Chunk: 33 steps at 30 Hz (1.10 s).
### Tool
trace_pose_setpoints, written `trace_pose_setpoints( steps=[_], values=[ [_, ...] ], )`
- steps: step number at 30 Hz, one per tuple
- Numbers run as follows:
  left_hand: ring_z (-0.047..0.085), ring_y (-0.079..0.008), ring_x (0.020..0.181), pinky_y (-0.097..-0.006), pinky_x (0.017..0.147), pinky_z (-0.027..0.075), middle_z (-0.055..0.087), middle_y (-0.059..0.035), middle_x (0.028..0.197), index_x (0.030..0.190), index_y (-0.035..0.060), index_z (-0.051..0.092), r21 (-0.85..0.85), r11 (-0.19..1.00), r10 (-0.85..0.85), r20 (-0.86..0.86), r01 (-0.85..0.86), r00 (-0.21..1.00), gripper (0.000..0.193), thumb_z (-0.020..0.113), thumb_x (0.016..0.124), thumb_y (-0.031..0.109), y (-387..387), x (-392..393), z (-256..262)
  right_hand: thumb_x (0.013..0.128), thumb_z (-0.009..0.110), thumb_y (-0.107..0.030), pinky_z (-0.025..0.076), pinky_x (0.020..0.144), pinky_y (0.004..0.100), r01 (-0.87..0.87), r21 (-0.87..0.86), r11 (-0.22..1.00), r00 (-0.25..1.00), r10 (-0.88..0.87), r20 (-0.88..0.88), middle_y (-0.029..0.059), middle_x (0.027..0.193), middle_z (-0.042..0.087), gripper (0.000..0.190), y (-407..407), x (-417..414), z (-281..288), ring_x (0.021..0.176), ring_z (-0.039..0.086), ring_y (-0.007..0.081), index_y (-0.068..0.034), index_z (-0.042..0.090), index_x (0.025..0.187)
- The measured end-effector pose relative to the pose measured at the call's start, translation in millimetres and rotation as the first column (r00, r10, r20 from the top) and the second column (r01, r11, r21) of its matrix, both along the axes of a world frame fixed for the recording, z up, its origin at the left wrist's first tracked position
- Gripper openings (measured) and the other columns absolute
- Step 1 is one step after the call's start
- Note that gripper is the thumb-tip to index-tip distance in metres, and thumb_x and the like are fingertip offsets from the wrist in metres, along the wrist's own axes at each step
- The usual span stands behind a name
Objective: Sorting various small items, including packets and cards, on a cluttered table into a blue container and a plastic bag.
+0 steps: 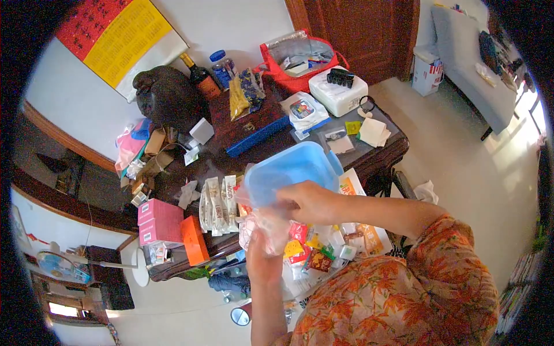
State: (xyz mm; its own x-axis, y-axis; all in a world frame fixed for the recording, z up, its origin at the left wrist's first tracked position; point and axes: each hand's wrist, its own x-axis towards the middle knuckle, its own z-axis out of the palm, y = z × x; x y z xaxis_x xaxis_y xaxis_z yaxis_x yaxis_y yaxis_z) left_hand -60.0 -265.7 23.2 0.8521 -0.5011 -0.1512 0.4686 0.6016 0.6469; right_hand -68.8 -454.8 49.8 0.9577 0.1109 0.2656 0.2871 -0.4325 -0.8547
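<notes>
My left hand (265,264) is closed around a crumpled clear plastic bag (270,229) with pinkish-white colouring. My right hand (314,201) is at the top of this bag, fingers curled and blurred; whether they pinch the plastic or something in it I cannot tell. Directly behind my hands sits a light blue plastic basin (303,162), its near side partly covered by my right hand and the bag. Small colourful packets, among them a red packet (297,232), a yellow packet (294,248) and a brown packet (319,261), lie below my right forearm.
White printed sachets (218,205), pink boxes (160,221) and an orange box (194,240) stand left on the dark wooden table (270,101). Farther back are a blue strip-shaped object (258,137), a wipes pack (304,110), a red insulated bag (285,78) and a wine bottle (201,78).
</notes>
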Motion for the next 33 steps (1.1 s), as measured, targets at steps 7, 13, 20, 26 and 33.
trace_pose_setpoints(
  steps=[7, 13, 20, 26, 33],
  values=[
    [0.058, -0.0231, 0.101, -0.0376, 0.077, 0.053, 0.055, -0.0076, 0.12, 0.129, 0.0089, 0.045, 0.035, 0.999, 0.014, 0.027, -0.015, 1.0, 0.044, 0.055, 0.091, 0.029, 0, 1, -1, 0.076, 0.06, -0.01, 0.049, 0.07, 0.046, 0.008, -0.112, 0.994, 0.995, 0.003, 0.098, 0.0174, 0.081, 0.063, 0.01, -4, -1, -5, 0.078, 0.062, 0.0362, -0.003, 0.063, 0.082],
    [0.058, -0.021, 0.096, -0.0341, 0.073, 0.051, 0.055, -0.0065, 0.119, 0.13, 0.0088, 0.044, 0.046, 0.998, 0.029, 0.026, -0.031, 0.999, 0.048, 0.059, 0.09, 0.029, -5, -2, 0, 0.078, 0.061, -0.012, 0.048, 0.072, 0.0446, 0.098, -0.336, 0.937, 0.985, -0.042, 0.168, 0.0169, 0.084, 0.061, 0.012, -2, 1, -22, 0.08, 0.061, 0.0348, -0.003, 0.061, 0.086],
    [0.055, -0.0217, 0.105, -0.0348, 0.079, 0.051, 0.053, -0.0058, 0.121, 0.131, 0.0068, 0.043, 0.083, 0.996, 0.041, 0.044, -0.044, 0.998, 0.053, 0.061, 0.088, 0.03, 6, -3, -12, 0.076, 0.063, -0.012, 0.048, 0.068, 0.043, 0.061, -0.166, 0.984, 0.998, -0.055, 0.037, 0.0161, 0.081, 0.061, 0.011, -10, 0, -6, 0.076, 0.061, 0.0346, -0.003, 0.062, 0.083],
    [0.055, -0.0245, 0.114, -0.0393, 0.097, 0.046, 0.054, -0.0116, 0.125, 0.13, 0.0001, 0.043, 0.067, 0.996, -0.069, 0.076, 0.064, 0.995, 0.049, 0.061, 0.089, 0.02, 3, -10, -3, 0.072, 0.068, -0.013, 0.049, 0.067, 0.0463, 0.062, -0.165, 0.984, 0.996, -0.051, 0.07, 0.0191, 0.077, 0.063, 0.013, 0, 2, -11, 0.075, 0.062, 0.0374, -0.003, 0.062, 0.077],
    [0.059, -0.0232, 0.106, -0.0374, 0.089, 0.051, 0.055, -0.0111, 0.121, 0.13, 0.0028, 0.044, 0.276, 0.959, 0.02, 0.164, -0.065, 0.986, 0.045, 0.055, 0.093, 0.024, 1, -6, -7, 0.072, 0.07, -0.013, 0.048, 0.066, 0.0455, 0.024, -0.128, 0.992, 0.999, -0.02, 0.036, 0.0186, 0.077, 0.064, 0.014, 2, 3, -7, 0.075, 0.063, 0.037, -0.002, 0.062, 0.076]
  ],
)
